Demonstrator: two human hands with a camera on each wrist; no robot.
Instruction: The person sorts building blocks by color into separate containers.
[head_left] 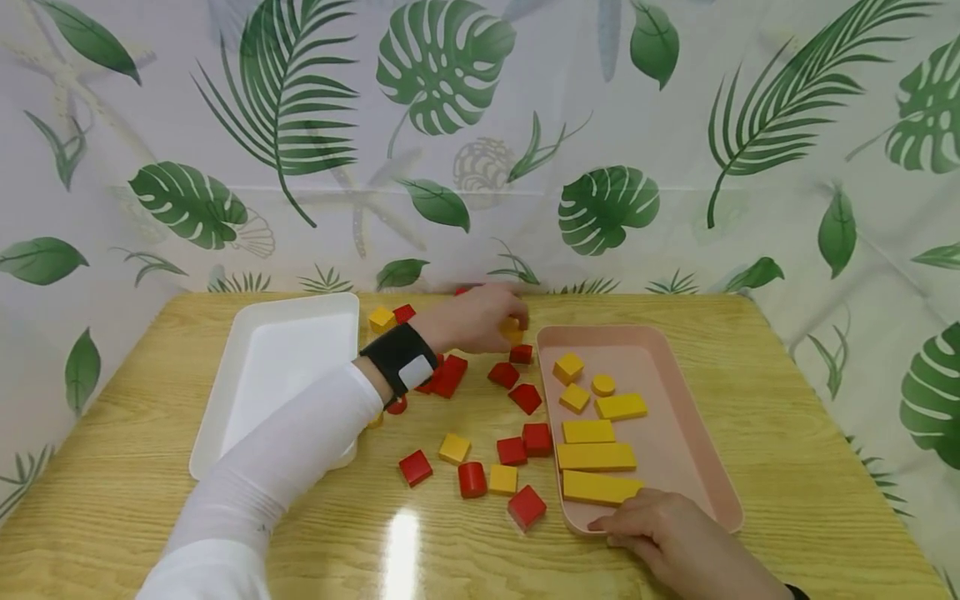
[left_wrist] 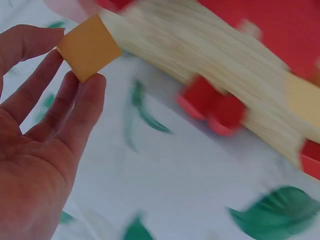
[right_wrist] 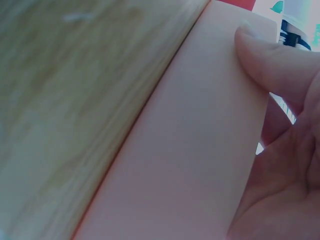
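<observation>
My left hand (head_left: pixel 480 321) reaches to the back middle of the table and pinches a yellow block (left_wrist: pixel 90 48) between thumb and fingertips, off the table. In the head view that block is partly hidden by the fingers. My right hand (head_left: pixel 663 529) grips the near rim of the pink tray (head_left: pixel 693 450), thumb against its outer wall (right_wrist: pixel 200 115). Several yellow blocks lie in the tray, among them a long bar (head_left: pixel 600 488) by the right hand and a small round piece (head_left: pixel 603 384).
Red and yellow blocks lie scattered between the trays, including a red cylinder (head_left: pixel 472 480), a red block (head_left: pixel 527 507) and a yellow block (head_left: pixel 454 448). A white tray (head_left: pixel 273 367) stands on the left, partly behind my left arm. A leaf-patterned cloth (head_left: pixel 525 225) hangs along the table's back edge.
</observation>
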